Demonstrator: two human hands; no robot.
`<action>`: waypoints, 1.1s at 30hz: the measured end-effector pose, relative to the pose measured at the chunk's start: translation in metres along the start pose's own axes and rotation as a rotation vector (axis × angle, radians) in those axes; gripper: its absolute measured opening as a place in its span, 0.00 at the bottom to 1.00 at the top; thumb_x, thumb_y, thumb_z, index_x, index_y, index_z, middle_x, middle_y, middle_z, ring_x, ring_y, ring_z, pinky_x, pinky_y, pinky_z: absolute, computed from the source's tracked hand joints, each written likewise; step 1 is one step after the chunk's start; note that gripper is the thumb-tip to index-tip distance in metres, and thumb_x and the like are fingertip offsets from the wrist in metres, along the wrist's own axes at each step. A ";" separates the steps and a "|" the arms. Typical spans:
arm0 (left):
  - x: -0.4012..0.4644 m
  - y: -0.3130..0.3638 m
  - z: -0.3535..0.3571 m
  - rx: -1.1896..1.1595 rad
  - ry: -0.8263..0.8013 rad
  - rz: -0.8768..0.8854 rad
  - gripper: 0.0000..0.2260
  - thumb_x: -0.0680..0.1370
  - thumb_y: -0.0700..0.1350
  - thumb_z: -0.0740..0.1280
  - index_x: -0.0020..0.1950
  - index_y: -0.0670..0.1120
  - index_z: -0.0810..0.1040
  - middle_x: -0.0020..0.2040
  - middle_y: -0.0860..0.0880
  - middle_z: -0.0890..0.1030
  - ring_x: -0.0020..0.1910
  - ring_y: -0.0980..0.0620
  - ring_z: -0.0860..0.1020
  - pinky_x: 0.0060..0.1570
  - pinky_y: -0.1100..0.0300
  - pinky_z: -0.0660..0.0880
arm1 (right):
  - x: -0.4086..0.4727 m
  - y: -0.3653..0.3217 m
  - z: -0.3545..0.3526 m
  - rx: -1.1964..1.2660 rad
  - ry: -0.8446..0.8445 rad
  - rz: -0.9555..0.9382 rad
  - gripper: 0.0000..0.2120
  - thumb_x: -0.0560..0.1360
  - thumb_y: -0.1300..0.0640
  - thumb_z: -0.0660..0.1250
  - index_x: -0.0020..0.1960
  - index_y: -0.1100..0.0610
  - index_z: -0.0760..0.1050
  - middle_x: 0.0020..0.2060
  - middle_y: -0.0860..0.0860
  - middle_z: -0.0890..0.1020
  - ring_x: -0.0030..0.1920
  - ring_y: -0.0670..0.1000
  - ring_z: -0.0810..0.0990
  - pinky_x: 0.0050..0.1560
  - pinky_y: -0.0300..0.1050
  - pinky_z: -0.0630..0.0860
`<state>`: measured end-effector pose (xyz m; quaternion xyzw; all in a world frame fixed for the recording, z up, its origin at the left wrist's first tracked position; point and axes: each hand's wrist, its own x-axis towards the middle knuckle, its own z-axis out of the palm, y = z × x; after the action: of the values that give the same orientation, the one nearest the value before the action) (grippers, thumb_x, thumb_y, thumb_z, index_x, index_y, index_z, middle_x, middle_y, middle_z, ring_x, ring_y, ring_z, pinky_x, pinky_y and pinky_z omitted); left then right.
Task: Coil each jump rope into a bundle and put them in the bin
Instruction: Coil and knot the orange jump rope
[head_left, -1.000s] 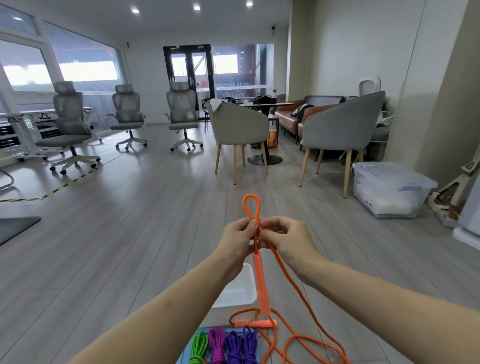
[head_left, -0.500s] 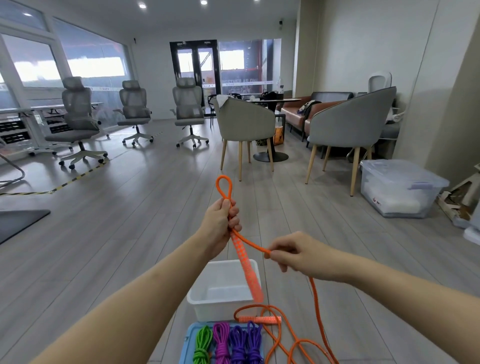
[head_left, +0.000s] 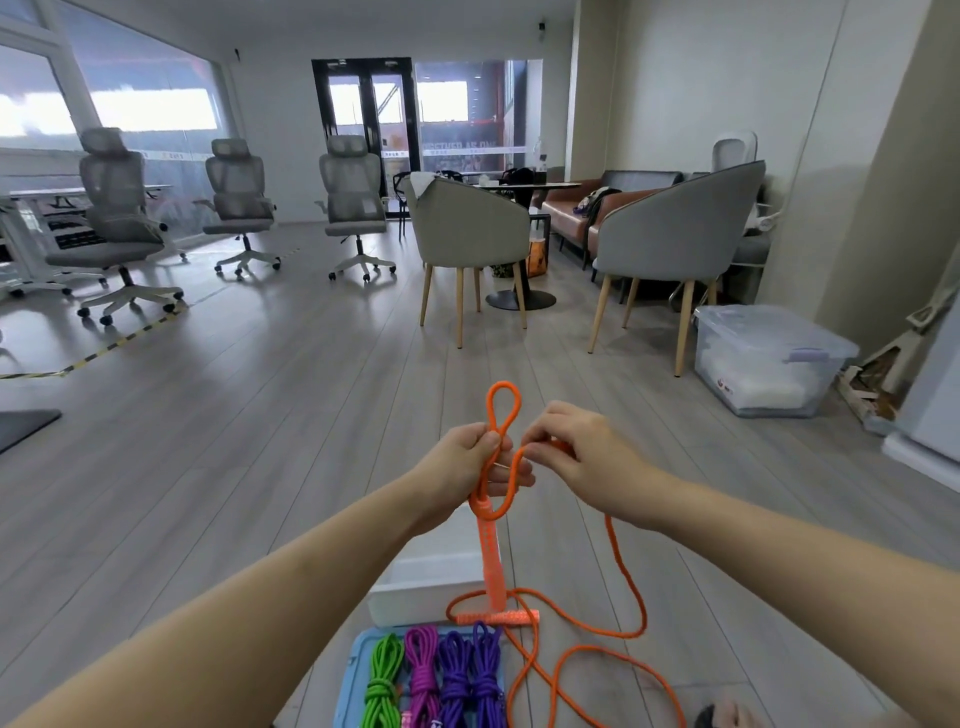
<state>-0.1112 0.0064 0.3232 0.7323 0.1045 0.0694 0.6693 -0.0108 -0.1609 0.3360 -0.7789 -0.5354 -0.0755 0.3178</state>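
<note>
Midair, a person's left hand (head_left: 470, 460) grips the orange jump rope (head_left: 503, 415), a loop rising above its fist and a handle (head_left: 491, 564) hanging below; the right hand (head_left: 582, 449) beside it pinches the cord. Beneath both hands sit the white bin (head_left: 415, 597) and four coiled ropes (head_left: 436, 675) in a blue tray (head_left: 349, 680).

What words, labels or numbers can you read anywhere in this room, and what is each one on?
None can be read with confidence.
Strip of lettering across the glass by the double doors: too blurred to read.
Small sticker on the front of the clear lidded storage box: too small to read.
Orange jump rope, held by the left hand and right hand: a patterned handle, no legible text.
Blue bin: no text visible.
</note>
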 end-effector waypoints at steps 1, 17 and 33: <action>-0.001 -0.001 0.002 0.010 -0.017 0.004 0.16 0.88 0.42 0.50 0.60 0.34 0.74 0.48 0.38 0.85 0.51 0.41 0.86 0.55 0.49 0.82 | 0.001 0.000 0.001 -0.007 0.018 -0.014 0.05 0.81 0.54 0.68 0.52 0.54 0.82 0.46 0.44 0.77 0.45 0.45 0.78 0.48 0.45 0.79; -0.005 -0.001 0.005 0.002 -0.133 0.040 0.16 0.88 0.45 0.54 0.62 0.35 0.74 0.51 0.36 0.85 0.54 0.39 0.85 0.58 0.45 0.81 | 0.005 0.003 0.006 -0.250 0.094 -0.164 0.08 0.79 0.48 0.70 0.53 0.51 0.82 0.46 0.44 0.81 0.41 0.46 0.81 0.42 0.46 0.82; 0.002 0.013 -0.009 -0.350 -0.051 -0.027 0.11 0.87 0.40 0.52 0.49 0.44 0.70 0.34 0.50 0.69 0.28 0.54 0.68 0.41 0.55 0.78 | -0.004 0.040 -0.018 0.130 0.103 0.408 0.16 0.83 0.44 0.63 0.46 0.54 0.76 0.32 0.50 0.75 0.31 0.48 0.71 0.33 0.46 0.69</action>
<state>-0.1108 0.0145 0.3365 0.6046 0.0835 0.0590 0.7900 0.0265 -0.1830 0.3319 -0.8441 -0.3534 -0.0145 0.4030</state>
